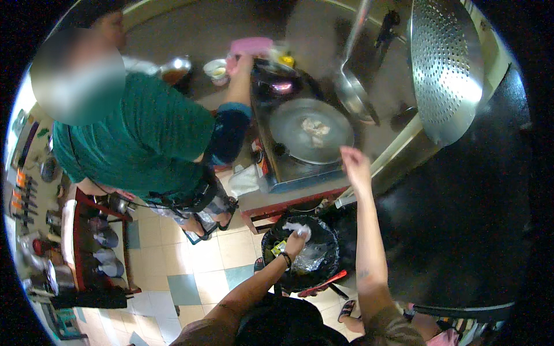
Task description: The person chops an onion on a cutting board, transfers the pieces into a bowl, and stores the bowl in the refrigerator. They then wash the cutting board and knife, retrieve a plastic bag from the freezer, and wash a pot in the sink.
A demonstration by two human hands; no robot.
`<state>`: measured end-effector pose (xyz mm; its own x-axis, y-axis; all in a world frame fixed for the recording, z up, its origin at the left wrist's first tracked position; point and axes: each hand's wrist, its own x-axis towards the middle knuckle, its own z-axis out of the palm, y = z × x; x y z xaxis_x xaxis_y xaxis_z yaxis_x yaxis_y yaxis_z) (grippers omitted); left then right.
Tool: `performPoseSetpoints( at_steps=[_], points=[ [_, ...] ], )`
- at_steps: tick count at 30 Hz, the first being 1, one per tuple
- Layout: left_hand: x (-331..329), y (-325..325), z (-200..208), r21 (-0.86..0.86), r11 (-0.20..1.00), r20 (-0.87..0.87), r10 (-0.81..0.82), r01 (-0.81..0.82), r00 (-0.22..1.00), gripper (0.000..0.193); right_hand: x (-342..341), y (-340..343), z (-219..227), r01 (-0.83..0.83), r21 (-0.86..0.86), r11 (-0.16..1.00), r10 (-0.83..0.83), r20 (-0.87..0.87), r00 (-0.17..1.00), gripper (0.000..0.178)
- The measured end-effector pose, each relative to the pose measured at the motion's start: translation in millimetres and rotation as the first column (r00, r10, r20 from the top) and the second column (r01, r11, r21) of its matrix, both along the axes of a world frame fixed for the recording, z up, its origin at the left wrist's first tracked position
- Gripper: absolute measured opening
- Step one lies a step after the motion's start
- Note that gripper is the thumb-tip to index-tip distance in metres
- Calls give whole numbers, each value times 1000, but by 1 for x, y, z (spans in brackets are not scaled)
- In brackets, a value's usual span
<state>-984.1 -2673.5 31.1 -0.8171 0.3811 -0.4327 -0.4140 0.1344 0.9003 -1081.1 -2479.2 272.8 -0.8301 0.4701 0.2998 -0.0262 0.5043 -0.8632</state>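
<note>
Left hand (295,245): fingers closed down on a crumpled white wad (299,231); can't tell from here if it's plastic or paper. Wad sits within the outline of the bin's mouth, towards the far rim; can't tell if it's above the rim or below. Dark bracelet (287,260) on that wrist.

Right hand (356,164): out ahead, fingers bent and fairly close together, near the lower right edge of the pan. Can't tell if anything is pinched there.

Bin (336,254): round, black liner. Crumpled clear plastic (311,257) inside, plus a yellow-green packet (279,248) on the left side.

Beyond the hands: wide grey pan (284,130) on the stove (300,179), pale food pieces (315,129) grouped in the pan. Flame (282,87) lit on the burner behind. White cloth (244,182) just left of the stove.

Co-worker in a green shirt (167,118) on the left, arm stretched towards the back burner, hand next to a pink object (252,45). White bowl (216,68) near that hand.

Upper right: metal ladle (359,98), then a large perforated strainer (447,72).
</note>
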Motion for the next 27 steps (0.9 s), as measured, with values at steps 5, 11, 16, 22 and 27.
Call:
performPoseSetpoints(
  at_steps=[5,11,16,22,27],
  points=[
    [31,21,-78,-309,944,-278,-203,113,939,35,150,-44,-35,-65,-355,933,130,162,978,17],
    [49,15,-153,-444,875,-11,-221,193,975,37,242,-64,-117,-59,-339,939,153,258,954,17],
    [128,-52,-155,-291,946,-152,-192,141,970,37,313,-121,-185,-135,-144,980,156,144,977,14],
    [210,-253,-56,489,871,68,19,-50,998,24,333,-254,-216,-195,-509,838,373,273,887,19],
    [255,-462,6,490,869,-156,8,70,988,28,309,-341,-187,-175,405,897,178,31,984,11]
  ],
)
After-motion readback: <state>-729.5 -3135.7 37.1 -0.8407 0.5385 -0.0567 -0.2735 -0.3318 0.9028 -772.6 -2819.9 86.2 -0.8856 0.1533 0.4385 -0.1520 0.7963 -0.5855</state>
